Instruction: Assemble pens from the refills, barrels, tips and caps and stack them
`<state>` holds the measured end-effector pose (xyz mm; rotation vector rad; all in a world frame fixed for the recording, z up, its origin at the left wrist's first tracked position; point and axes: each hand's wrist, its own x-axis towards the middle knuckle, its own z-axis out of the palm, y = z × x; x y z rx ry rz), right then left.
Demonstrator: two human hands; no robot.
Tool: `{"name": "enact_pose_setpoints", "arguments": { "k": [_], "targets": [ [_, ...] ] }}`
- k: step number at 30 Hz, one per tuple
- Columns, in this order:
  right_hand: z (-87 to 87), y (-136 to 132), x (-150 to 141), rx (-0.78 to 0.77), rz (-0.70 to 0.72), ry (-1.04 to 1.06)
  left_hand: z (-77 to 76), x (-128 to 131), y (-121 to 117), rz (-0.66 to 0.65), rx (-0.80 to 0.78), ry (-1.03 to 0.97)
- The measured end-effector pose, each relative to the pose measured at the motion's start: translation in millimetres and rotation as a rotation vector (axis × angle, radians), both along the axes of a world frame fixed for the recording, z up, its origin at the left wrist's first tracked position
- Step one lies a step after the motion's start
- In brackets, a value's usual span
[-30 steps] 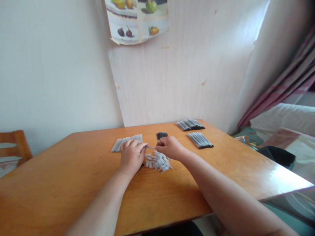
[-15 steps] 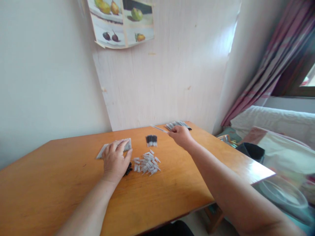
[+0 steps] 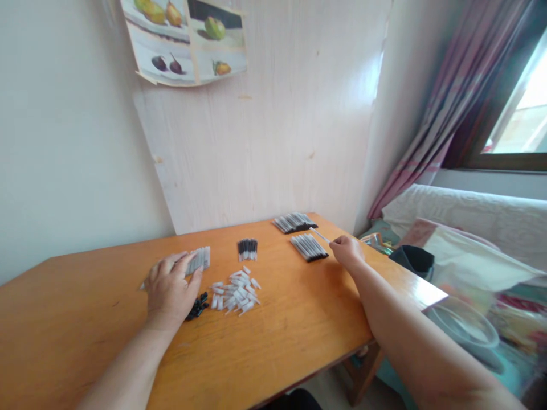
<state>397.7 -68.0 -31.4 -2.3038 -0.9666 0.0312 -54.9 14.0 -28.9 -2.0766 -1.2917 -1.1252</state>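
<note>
My right hand [image 3: 347, 250] is closed on one end of a slim pale pen [image 3: 320, 235], near the table's right side. The pen points up and left. Just left of it lies a row of clear pens with black ends [image 3: 309, 247], and a second row of pens [image 3: 294, 222] sits behind. My left hand [image 3: 174, 290] is spread palm down over a row of clear pen barrels [image 3: 199, 259], covering part of it. Its fingertips appear to touch the barrels. Small black caps [image 3: 198, 306] lie beside the left thumb.
A loose pile of white translucent pen tips [image 3: 237, 292] lies mid-table. Behind it, dark refills with pale ends [image 3: 247, 249] form a short row. The wooden table [image 3: 273, 341] meets a panelled wall. Right of its edge are a black container [image 3: 412, 261] and a clear plastic tub [image 3: 465, 324].
My right hand has moved right with the pen, uncovering the near row of pens. The view has turned right. My left hand stays over the barrels.
</note>
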Motion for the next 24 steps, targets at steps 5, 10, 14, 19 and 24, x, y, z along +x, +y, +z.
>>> {"name": "enact_pose_setpoints", "arguments": {
  "k": [5, 10, 14, 19, 24],
  "targets": [
    [-6.5, 0, 3, -0.068, -0.037, 0.017, -2.1, -2, 1, 0.024, 0.001, 0.002],
    [-10.9, 1, 5, -0.129, -0.021, 0.002, -4.6, -4, 3, 0.019, -0.021, 0.006],
    [-14.7, 2, 7, -0.154, -0.002, 0.008, -4.7, -3, 3, 0.012, -0.038, 0.002],
    [-17.9, 1, 11, -0.144, 0.021, 0.011, -5.0, -3, 2, 0.025, -0.069, 0.000],
    [-19.3, 0, 14, -0.132, 0.066, 0.008, -4.4, -3, 2, 0.011, -0.073, -0.006]
  ]
}}
